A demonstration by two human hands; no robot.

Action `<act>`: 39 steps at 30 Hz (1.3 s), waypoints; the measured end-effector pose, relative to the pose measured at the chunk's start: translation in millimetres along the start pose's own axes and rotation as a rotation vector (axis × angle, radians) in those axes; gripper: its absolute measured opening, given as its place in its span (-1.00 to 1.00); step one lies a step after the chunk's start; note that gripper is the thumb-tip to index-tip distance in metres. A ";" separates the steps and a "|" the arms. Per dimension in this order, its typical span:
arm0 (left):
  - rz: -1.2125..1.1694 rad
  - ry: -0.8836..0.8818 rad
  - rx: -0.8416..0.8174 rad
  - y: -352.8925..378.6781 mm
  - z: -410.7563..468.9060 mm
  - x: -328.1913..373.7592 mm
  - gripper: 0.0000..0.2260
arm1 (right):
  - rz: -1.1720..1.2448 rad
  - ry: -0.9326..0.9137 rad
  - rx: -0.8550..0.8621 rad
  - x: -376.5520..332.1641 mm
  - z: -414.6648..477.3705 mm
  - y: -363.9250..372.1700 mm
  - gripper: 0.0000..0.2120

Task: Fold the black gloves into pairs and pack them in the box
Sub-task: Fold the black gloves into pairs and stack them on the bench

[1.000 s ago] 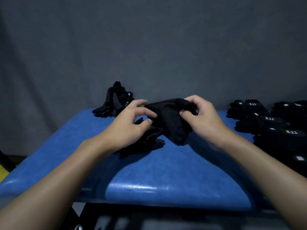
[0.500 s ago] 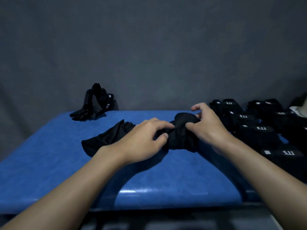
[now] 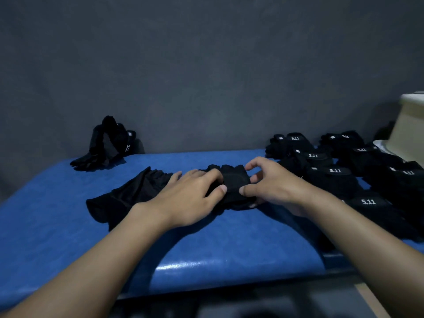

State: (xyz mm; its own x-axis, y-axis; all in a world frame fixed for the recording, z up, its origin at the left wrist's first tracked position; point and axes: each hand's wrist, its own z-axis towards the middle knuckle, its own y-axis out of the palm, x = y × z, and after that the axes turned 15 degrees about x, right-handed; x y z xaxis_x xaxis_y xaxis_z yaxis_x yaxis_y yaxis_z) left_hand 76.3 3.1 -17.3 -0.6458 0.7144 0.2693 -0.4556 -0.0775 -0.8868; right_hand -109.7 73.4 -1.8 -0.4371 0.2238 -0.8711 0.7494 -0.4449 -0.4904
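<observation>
Head | left hand (image 3: 190, 198) hides glove (image 3: 236, 183) middle | box (image 3: 409, 125) cut off right

Left hand (image 3: 190, 198), right hand (image 3: 273, 187) on glove (image 3: 235, 180)

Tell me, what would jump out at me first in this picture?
Two bare hands meet mid-table: the left hand and right hand pinch a half-rolled black glove pair on the blue table. Rows of folded gloves marked 5.11 lie at the right, and a loose heap of gloves sits at the back left.
</observation>
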 end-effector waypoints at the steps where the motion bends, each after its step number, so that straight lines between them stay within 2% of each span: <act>1: 0.009 -0.006 0.017 -0.6 0.2 -1.2 -0.78 | 0.005 -0.020 -0.039 -0.7 -2.3 1.0 -0.59; 2: 0.019 -0.013 0.028 -1.0 0.2 -2.7 -0.77 | -0.042 -0.072 -0.035 -0.6 -2.5 2.2 -0.62; 4: 0.031 -0.023 0.027 -1.0 -0.3 -5.1 -0.73 | -0.217 -0.249 0.100 1.1 1.2 4.4 -0.67; 6: 0.045 -0.027 -0.001 -1.1 -1.7 -6.3 -0.63 | -0.275 -0.426 0.191 2.5 5.5 4.8 -0.69; 8: 0.058 -0.030 -0.023 -1.8 -3.4 -6.9 -0.51 | -0.279 -0.505 0.108 4.6 7.3 4.6 -0.67; 12: 0.123 -0.030 -0.064 -4.7 -4.4 -9.8 -0.34 | -0.488 -0.490 -0.115 11.6 7.9 9.8 -0.49; 20: 0.185 -0.074 -0.185 -3.5 -2.0 -16.2 -0.21 | -0.681 -0.414 -0.184 6.6 5.9 7.6 -0.37; 24: 0.123 -0.042 -0.126 -3.0 -2.0 -19.5 -0.24 | -0.594 -0.383 -0.166 9.4 5.7 11.6 -0.32; 27: -0.100 -0.050 -0.020 -6.2 -2.9 -19.9 -0.31 | -0.527 -0.350 -0.143 10.2 4.7 15.1 -0.16; 30: -0.297 -0.071 0.057 -9.5 -4.5 -18.9 -0.45 | -0.563 -0.400 -0.112 8.9 4.0 16.7 -0.27; 34: -0.283 -0.102 0.079 -12.2 -7.1 -22.3 -0.53 | -0.570 -0.405 -0.140 7.5 2.8 19.8 -0.27; 37: -0.259 -0.141 0.075 -14.2 -8.0 -26.2 -0.50 | -0.458 -0.345 -0.163 7.0 5.0 21.8 -0.17; 39: -0.243 -0.148 0.061 -15.3 -8.7 -28.6 -0.52 | -0.359 -0.336 -0.182 4.0 3.4 23.4 -0.17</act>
State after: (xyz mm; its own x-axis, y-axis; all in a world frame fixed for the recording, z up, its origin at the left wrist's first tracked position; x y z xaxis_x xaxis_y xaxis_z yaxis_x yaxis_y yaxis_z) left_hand 107.0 -10.1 -14.7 -0.5938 0.6081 0.5270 -0.6411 0.0383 -0.7665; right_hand -95.6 60.9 -16.7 -0.7956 0.0305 -0.6051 0.5841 -0.2264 -0.7794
